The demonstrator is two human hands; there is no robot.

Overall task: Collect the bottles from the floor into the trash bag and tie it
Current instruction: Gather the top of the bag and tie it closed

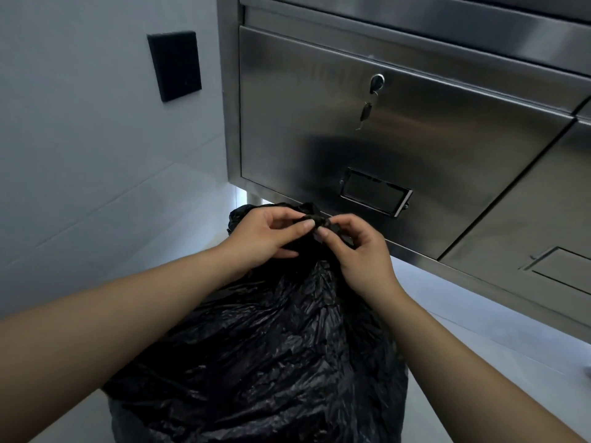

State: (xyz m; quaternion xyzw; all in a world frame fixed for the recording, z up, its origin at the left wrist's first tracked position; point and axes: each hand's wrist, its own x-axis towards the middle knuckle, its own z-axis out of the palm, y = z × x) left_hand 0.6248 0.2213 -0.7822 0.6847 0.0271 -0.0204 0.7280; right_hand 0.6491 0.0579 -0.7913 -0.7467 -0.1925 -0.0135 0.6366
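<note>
Head view: your forearms come in from the lower corners and meet above the trash bag (271, 346). It stands on the pale floor (479, 340) right below you, and its crinkled black body fills the lower middle. Right of the bag a strip of bare floor runs to the foot of the steel cabinet (415, 139). Left of the bag the tiled wall (80, 155) comes down close.

At the top of the bag your left hand (265, 235) pinches the gathered neck (315, 219) between thumb and curled fingers. Your right hand (361, 254) grips the same twisted plastic from the other side. Its fingers are bent, and the tips nearly meet your left thumb.

Just beyond the bag's neck is the cabinet's lower edge, with a lit gap under it. Above the bag on the drawer front sits a label holder (375, 193); higher up a key (366, 111) hangs from the lock (377, 82). Up and left of the bag a black plate (174, 66) is fixed to the wall.
</note>
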